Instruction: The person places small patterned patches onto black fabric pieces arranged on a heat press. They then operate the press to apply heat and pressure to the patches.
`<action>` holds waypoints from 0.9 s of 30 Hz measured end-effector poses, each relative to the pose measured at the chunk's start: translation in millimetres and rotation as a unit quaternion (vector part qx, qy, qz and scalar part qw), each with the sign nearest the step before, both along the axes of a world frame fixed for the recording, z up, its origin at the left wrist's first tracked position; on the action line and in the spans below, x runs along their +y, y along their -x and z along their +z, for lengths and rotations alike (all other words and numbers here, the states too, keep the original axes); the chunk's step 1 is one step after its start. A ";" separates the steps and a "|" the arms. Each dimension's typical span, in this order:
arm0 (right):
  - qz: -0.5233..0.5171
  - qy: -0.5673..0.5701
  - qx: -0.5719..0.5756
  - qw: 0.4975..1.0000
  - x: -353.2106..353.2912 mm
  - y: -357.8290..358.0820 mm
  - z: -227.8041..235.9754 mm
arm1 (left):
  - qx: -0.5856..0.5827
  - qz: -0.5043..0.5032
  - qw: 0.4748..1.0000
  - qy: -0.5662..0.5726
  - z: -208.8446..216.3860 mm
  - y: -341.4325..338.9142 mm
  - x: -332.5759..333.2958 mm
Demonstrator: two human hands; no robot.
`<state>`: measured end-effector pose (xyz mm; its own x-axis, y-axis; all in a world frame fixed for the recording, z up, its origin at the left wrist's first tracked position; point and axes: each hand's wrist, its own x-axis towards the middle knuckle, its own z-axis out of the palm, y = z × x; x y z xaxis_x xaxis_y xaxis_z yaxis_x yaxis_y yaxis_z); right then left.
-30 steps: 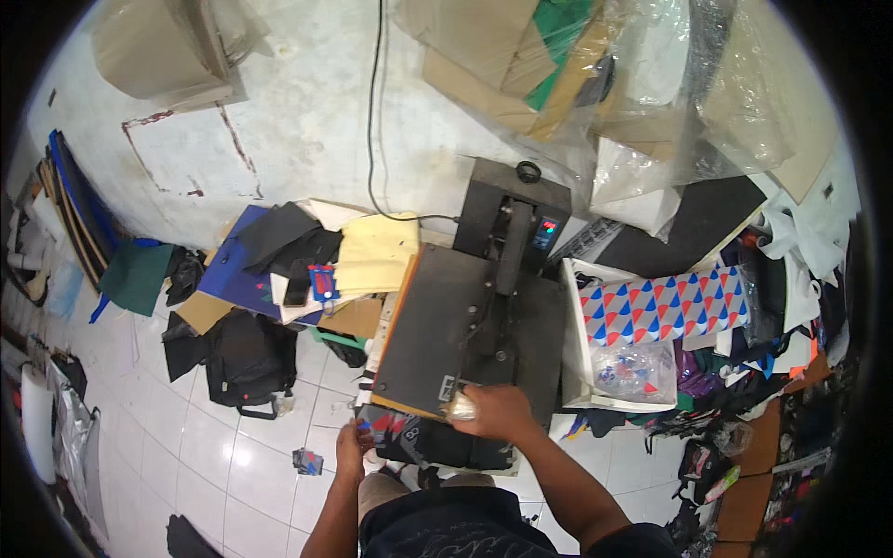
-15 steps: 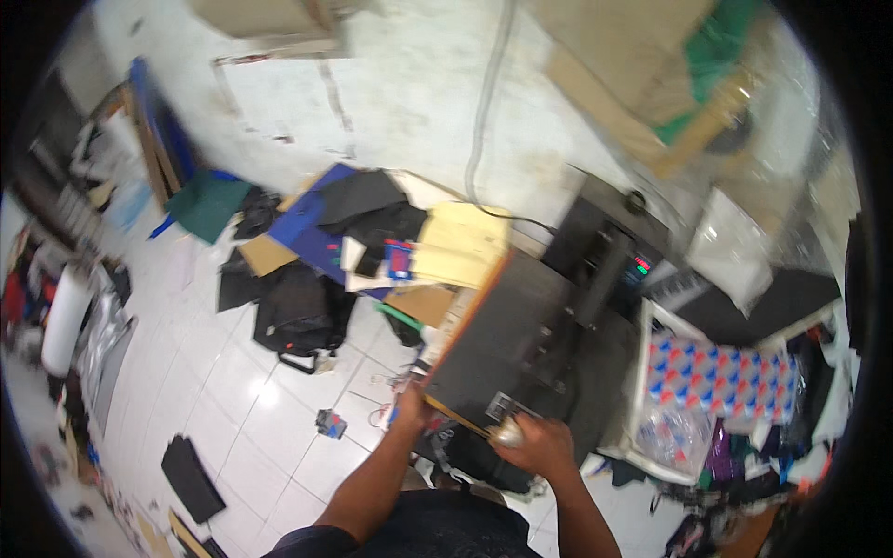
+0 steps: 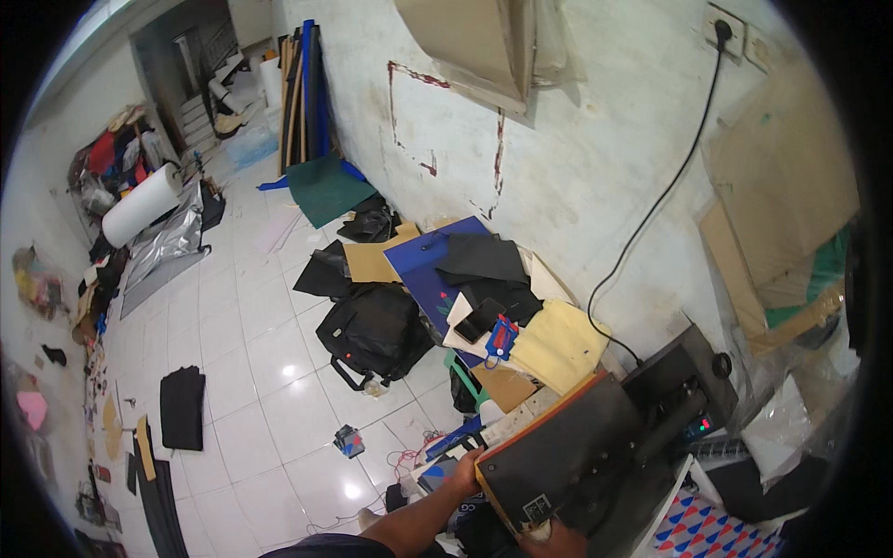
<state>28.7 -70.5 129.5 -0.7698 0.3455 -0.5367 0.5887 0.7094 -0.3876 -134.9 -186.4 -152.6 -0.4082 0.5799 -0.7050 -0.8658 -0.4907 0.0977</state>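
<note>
- Step in hand, my guess: working the press (image 3: 621, 446) by its pale knob (image 3: 537, 532). Can't tell from above how far the top plate (image 3: 549, 451) is open.
- Next move calls for a firm hold on that knob, I'd say, with the left fingers clear of the plate's edge.
- Press sits near right, yellow cloth (image 3: 560, 346) just beside its far left side.
- Right hand (image 3: 561, 539): fingers wrapped round the knob, at the press's near edge.
- Left hand (image 3: 465, 472): fingers right at the plate's left corner, can't tell if they're gripping anything.
- Dark printed piece (image 3: 473, 528) shows between the hands, partly hidden.
</note>
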 end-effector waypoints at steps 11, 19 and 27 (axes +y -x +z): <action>0.016 0.176 -0.033 0.984 28.8 -16.2 -58.8 | -0.007 0.041 0.997 0.064 -29.8 -3.3 5.9; -0.010 0.171 -0.130 0.977 17.1 8.6 -16.7 | -0.022 0.079 0.987 0.140 -8.2 -3.8 10.2; -0.012 0.190 -0.101 0.977 16.8 5.1 -23.5 | -0.022 0.098 0.985 0.142 -21.3 -4.7 13.9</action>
<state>23.6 -53.7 106.0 -0.6286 0.1085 -0.7701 0.6950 0.5227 -0.4937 -130.1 -172.6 -173.9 -0.4577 0.2692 -0.8474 -0.7633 -0.6078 0.2191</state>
